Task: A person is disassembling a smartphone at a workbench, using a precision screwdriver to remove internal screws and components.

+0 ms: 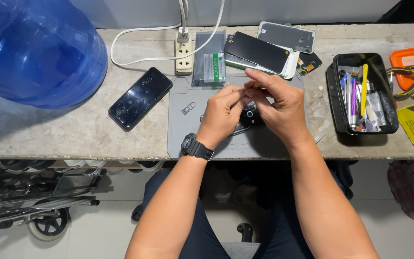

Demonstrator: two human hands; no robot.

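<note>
At the upper left of the frame I see a big translucent blue water jug (pixel 34 48), then a black smartphone with a cracked screen (pixel 140 98) lying flat on the grey stone bench (pixel 49 129). Centre frame, over the grey rubber work mat (pixel 183 134), my left hand (pixel 222 114) and right hand (pixel 276 103) meet, fingertips pinched together on something too small for me to make out. Far right, a black plastic tray of tools (pixel 363 93).
</note>
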